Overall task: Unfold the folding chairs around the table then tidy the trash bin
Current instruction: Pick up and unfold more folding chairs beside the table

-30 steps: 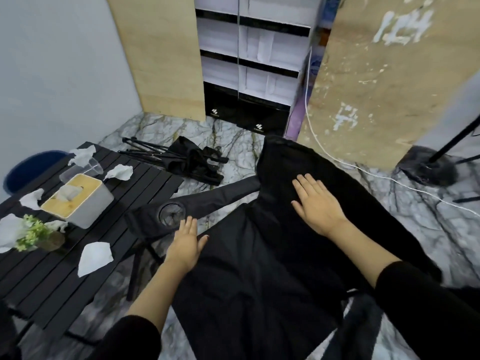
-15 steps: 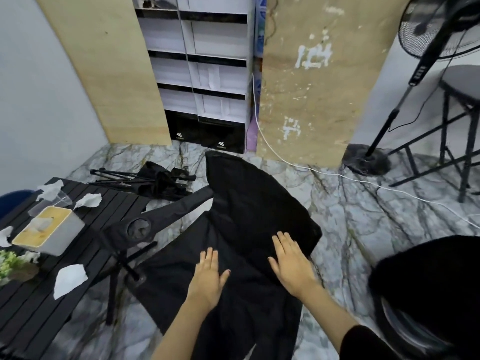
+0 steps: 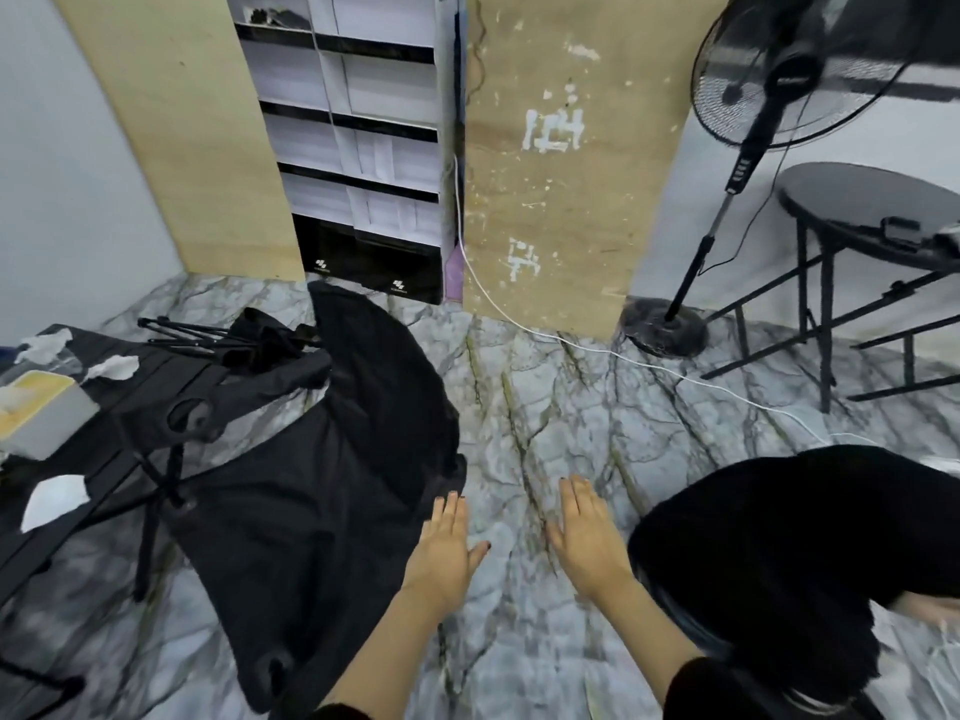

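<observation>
An unfolded black fabric folding chair stands at the left, beside the black slatted table. Its armrest with a cup holder reaches over the table's corner. A second chair, folded into a bundle, lies on the floor behind the table. My left hand is flat with straight fingers, just right of the chair's edge, apart from it. My right hand is also flat and holds nothing, over the marble floor. A black-lined round bin sits at the lower right.
Crumpled tissues and a tissue box lie on the table. A standing fan and a round dark table are at the right. A white cable crosses the floor. Shelves stand against the back wall.
Both hands have come off the chair's fabric and now hover to its right over the floor. The view has swung right, showing more of the bin, fan and round table.
</observation>
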